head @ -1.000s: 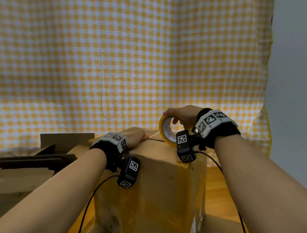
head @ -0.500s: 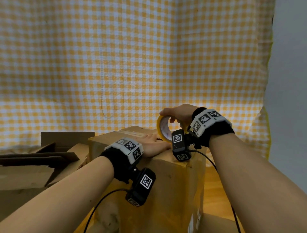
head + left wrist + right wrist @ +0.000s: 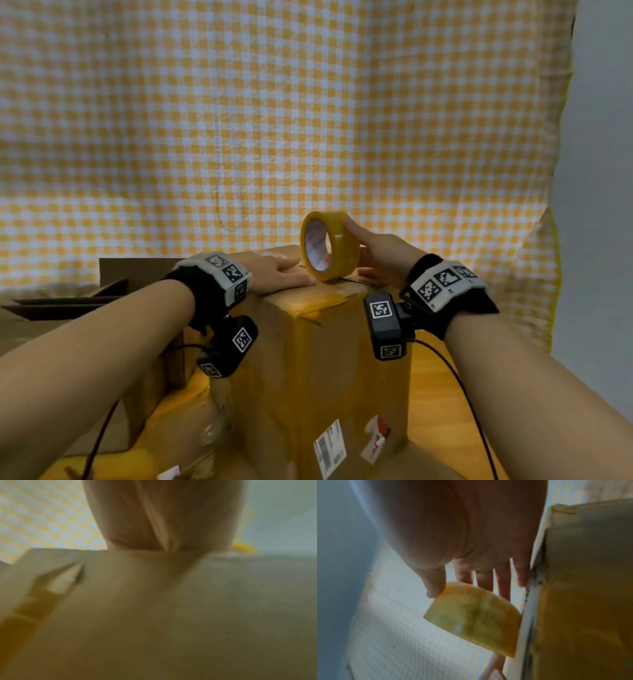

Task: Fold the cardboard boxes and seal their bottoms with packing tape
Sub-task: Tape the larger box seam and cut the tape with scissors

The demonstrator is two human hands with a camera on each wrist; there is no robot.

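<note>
A tall cardboard box point(image 3: 318, 370) stands on end in the middle, with yellowish tape over its near top edge. On its top face stands a yellow tape roll point(image 3: 330, 246) on its rim, open side facing left. My right hand point(image 3: 376, 250) holds the roll from the right: the thumb lies on its outer band and the fingers reach behind it, as the right wrist view shows on the tape roll point(image 3: 471, 619). My left hand point(image 3: 281, 277) lies flat and open on the box top, just left of the roll. The left wrist view is blurred: palm point(image 3: 163, 513) on cardboard box point(image 3: 154, 615).
Flattened and part-folded cardboard point(image 3: 51, 308) is piled at the left. More cardboard point(image 3: 191, 428) lies under the box's base. A yellow checked cloth point(image 3: 274, 120) hangs behind, beside a grey wall point(image 3: 599, 171). Bare wooden surface point(image 3: 431, 377) shows at the right.
My right hand moved from the top of the roll to its right side. My left hand slid right along the box top toward the roll.
</note>
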